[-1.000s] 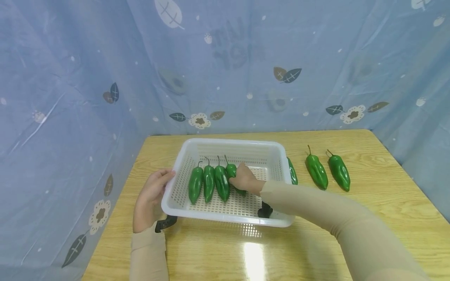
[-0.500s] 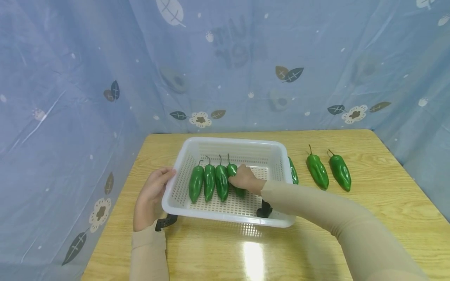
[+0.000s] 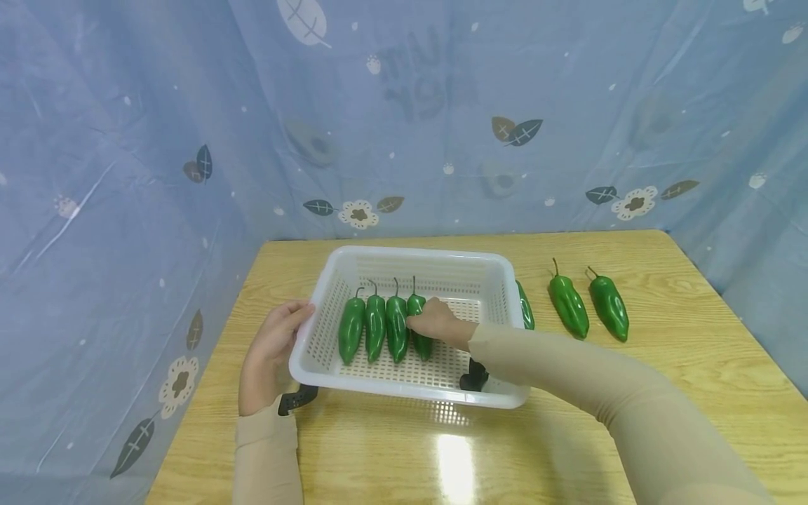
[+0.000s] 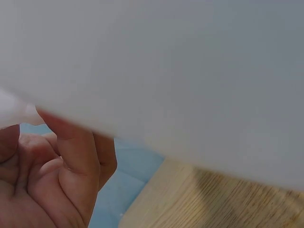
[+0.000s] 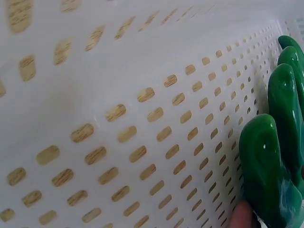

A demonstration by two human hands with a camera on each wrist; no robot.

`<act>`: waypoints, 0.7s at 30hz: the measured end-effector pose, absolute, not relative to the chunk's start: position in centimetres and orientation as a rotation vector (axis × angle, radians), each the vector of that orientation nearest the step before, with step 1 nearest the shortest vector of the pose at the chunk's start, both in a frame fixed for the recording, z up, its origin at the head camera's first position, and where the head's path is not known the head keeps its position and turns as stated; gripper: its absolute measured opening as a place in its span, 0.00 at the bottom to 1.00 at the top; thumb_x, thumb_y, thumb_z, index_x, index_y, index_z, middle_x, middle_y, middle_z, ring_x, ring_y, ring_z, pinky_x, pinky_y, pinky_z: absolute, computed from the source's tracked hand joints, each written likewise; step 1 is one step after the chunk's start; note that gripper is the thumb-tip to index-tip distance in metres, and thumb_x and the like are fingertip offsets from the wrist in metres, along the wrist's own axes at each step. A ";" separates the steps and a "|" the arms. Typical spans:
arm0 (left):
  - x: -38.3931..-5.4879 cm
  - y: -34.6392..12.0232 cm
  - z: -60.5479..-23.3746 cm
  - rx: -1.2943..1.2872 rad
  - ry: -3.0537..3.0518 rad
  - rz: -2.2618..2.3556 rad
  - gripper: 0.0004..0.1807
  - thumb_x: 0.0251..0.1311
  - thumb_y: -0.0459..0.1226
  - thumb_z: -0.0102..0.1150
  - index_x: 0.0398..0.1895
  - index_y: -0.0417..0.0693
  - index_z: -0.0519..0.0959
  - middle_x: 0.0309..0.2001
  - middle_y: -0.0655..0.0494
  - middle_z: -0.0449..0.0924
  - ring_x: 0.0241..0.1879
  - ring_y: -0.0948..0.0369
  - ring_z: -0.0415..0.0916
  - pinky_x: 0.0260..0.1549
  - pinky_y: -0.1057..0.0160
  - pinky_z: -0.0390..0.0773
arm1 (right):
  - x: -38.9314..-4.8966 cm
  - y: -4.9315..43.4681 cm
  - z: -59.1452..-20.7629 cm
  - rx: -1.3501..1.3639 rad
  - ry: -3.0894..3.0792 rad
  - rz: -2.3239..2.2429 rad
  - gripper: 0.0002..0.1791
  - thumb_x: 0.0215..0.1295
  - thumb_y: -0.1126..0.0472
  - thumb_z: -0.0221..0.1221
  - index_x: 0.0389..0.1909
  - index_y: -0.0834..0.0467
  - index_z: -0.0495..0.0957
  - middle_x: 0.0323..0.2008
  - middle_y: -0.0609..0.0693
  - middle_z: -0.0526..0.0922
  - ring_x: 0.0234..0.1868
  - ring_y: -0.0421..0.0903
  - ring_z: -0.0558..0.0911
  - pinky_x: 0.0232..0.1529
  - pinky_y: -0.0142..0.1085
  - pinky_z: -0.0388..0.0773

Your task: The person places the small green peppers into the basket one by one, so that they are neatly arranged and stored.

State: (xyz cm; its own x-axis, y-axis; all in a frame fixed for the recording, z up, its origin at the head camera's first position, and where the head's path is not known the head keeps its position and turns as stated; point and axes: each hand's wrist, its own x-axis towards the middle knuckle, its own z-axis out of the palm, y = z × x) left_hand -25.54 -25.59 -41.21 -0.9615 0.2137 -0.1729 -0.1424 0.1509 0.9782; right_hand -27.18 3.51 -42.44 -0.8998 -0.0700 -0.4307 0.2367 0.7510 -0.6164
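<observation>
A white perforated plastic basket [image 3: 410, 392] sits tilted slightly askew on the table. Its left rim is gripped by my left hand [image 3: 273, 344]; in the left wrist view the fingers [image 4: 76, 147] curl up at the basket's pale, blurred side. Inside, my right hand [image 3: 438, 322] holds a green chili pepper [image 3: 421, 345] by its middle, low at the basket floor, stem away from me. Directly left of it lie three more green peppers [image 3: 397, 330] in a row, stems pointing the same way. The right wrist view has the held pepper [image 5: 261, 166] with a fingertip [image 5: 241, 216] at its side.
Two green peppers [image 3: 569, 306] lie on the wooden table [image 3: 688, 365] right of the basket. Another pepper [image 3: 526, 308] is partly hidden behind the basket's right wall. A black object [image 3: 474, 377] shows under my right wrist. Blue patterned cloth [image 3: 404, 140] hangs behind and at the sides.
The held pepper has turned from slanted to nearly straight, its lower end swinging left, level with the row. My right hand shifted slightly left; the left hand stays on the rim.
</observation>
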 end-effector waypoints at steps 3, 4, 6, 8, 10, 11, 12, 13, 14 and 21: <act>-25.6 -25.6 -41.2 0.074 2.162 1.883 0.27 0.72 0.43 0.44 0.62 0.28 0.64 0.50 0.34 0.76 0.39 0.61 0.83 0.39 0.57 0.83 | -27.2 3.5 -42.4 0.128 2.531 -0.948 0.21 0.55 0.52 0.59 0.39 0.67 0.73 0.29 0.56 0.79 0.29 0.47 0.81 0.30 0.36 0.81; -25.6 -25.6 -41.2 0.076 2.163 1.883 0.27 0.72 0.43 0.44 0.62 0.28 0.64 0.50 0.34 0.76 0.39 0.61 0.83 0.39 0.57 0.83 | -27.1 3.5 -42.4 0.125 2.536 -0.938 0.23 0.55 0.51 0.59 0.40 0.68 0.73 0.29 0.56 0.79 0.29 0.47 0.81 0.30 0.36 0.81; -25.6 -25.5 -41.2 0.077 2.166 1.880 0.27 0.72 0.43 0.44 0.61 0.28 0.64 0.50 0.34 0.76 0.39 0.61 0.83 0.39 0.57 0.83 | -27.1 3.6 -42.4 0.121 2.546 -0.922 0.25 0.56 0.50 0.59 0.42 0.68 0.72 0.29 0.56 0.78 0.29 0.47 0.81 0.30 0.36 0.81; -25.6 -25.5 -41.2 0.073 2.170 1.877 0.26 0.72 0.43 0.44 0.61 0.28 0.64 0.50 0.34 0.77 0.39 0.61 0.83 0.39 0.57 0.83 | -27.1 3.6 -42.3 0.112 2.558 -0.910 0.25 0.56 0.48 0.59 0.40 0.68 0.73 0.27 0.55 0.78 0.28 0.47 0.80 0.30 0.37 0.81; -25.6 -25.5 -41.2 0.070 2.172 1.873 0.27 0.72 0.43 0.44 0.61 0.28 0.64 0.50 0.35 0.77 0.39 0.61 0.83 0.40 0.57 0.83 | -27.2 3.8 -42.1 0.098 2.571 -0.896 0.22 0.57 0.46 0.58 0.32 0.65 0.74 0.23 0.52 0.75 0.26 0.45 0.78 0.28 0.35 0.79; -25.6 -25.5 -41.2 0.068 2.172 1.873 0.27 0.72 0.43 0.44 0.61 0.28 0.64 0.50 0.36 0.77 0.40 0.62 0.83 0.40 0.58 0.83 | -27.3 3.8 -42.0 0.093 2.571 -0.892 0.21 0.58 0.46 0.58 0.26 0.62 0.73 0.21 0.50 0.72 0.24 0.44 0.75 0.26 0.34 0.78; -25.6 -25.5 -41.2 0.066 2.171 1.876 0.27 0.72 0.43 0.44 0.62 0.28 0.64 0.49 0.37 0.78 0.40 0.62 0.83 0.40 0.58 0.83 | -27.4 3.9 -41.9 0.087 2.574 -0.893 0.21 0.58 0.45 0.57 0.21 0.59 0.71 0.18 0.48 0.70 0.21 0.43 0.73 0.24 0.33 0.76; -25.6 -25.6 -41.2 0.064 2.171 1.879 0.27 0.72 0.44 0.44 0.62 0.27 0.64 0.49 0.38 0.78 0.40 0.62 0.83 0.40 0.58 0.83 | -27.6 4.0 -41.8 0.082 2.574 -0.894 0.22 0.59 0.45 0.57 0.16 0.56 0.68 0.15 0.46 0.66 0.18 0.42 0.70 0.21 0.32 0.73; -25.6 -25.6 -41.2 0.062 2.169 1.883 0.27 0.72 0.44 0.44 0.62 0.27 0.63 0.48 0.39 0.79 0.40 0.62 0.83 0.40 0.58 0.83 | -27.7 4.0 -41.6 0.080 2.572 -0.899 0.24 0.59 0.45 0.57 0.12 0.54 0.64 0.13 0.45 0.63 0.16 0.41 0.66 0.18 0.31 0.69; -25.6 -25.6 -41.2 0.074 2.135 1.911 0.27 0.72 0.43 0.45 0.61 0.26 0.63 0.46 0.44 0.80 0.39 0.61 0.83 0.40 0.59 0.83 | -28.5 5.2 -39.9 0.092 2.572 -0.975 0.22 0.62 0.45 0.56 0.20 0.58 0.67 0.15 0.45 0.59 0.14 0.39 0.57 0.13 0.29 0.59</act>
State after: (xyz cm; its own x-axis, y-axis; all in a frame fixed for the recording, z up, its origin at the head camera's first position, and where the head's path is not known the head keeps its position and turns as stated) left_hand -25.60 -25.64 -41.21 -0.9610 0.2189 -0.1692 -0.1439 0.1266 0.9815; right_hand -28.53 5.20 -39.94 -0.9231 -0.0740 -0.3774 0.1948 0.7562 -0.6247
